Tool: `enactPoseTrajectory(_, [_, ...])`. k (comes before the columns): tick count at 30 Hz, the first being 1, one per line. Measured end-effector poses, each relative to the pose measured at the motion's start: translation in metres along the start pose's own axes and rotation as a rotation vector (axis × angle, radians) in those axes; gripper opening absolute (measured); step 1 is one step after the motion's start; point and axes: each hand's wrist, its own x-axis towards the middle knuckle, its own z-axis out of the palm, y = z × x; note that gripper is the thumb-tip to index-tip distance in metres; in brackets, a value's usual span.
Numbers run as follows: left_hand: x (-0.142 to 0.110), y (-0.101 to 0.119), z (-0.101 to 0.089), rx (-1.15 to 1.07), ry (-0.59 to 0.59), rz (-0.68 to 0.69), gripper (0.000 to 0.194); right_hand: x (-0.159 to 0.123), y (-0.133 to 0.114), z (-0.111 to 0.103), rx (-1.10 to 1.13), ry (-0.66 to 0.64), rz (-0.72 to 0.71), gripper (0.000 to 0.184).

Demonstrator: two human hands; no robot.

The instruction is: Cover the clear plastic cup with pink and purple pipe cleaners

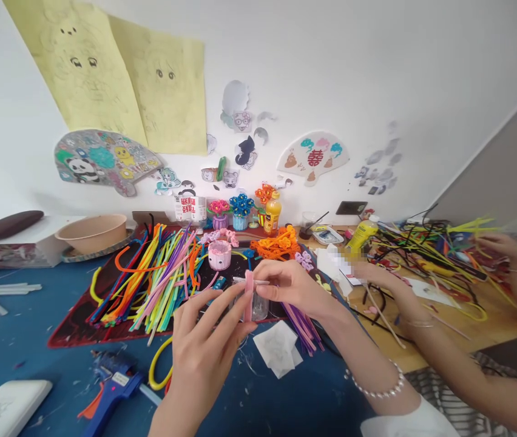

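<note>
Upright between my hands is a small strip of pink pipe cleaner (249, 306). Its lower part is pinched by the fingers of my left hand (206, 340). My right hand (290, 286) closes its thumb and forefinger at the strip's upper end, where a thin pale strip (262, 282) crosses it. Behind the fingers stands a clear container (261, 308), partly hidden. A pink pot with a face (219, 255) sits just beyond. White tissue (279, 349) lies below my right hand.
Many coloured pipe cleaners (162, 285) lie on a dark mat at left. A blue glue gun (115, 385) and a white case (8, 406) are nearer. Orange pipe cleaners (281, 243) and a drink bottle (273, 213) stand behind. Another person's hand (381, 282) works at right.
</note>
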Motion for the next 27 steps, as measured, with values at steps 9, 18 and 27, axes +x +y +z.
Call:
enactPoseTrajectory(9, [0.003,0.003,-0.008,0.095,-0.019,0.116,0.034,-0.004,-0.003,0.001,-0.030,-0.008,-0.039,0.029])
enactPoseTrajectory(18, [0.001,0.004,-0.011,0.114,-0.019,0.135,0.030,-0.007,0.000,0.004,-0.049,0.005,-0.099,0.028])
enactPoseTrajectory(27, [-0.004,0.002,-0.012,0.038,-0.073,0.079,0.030,-0.010,0.001,0.005,-0.035,0.017,-0.072,0.028])
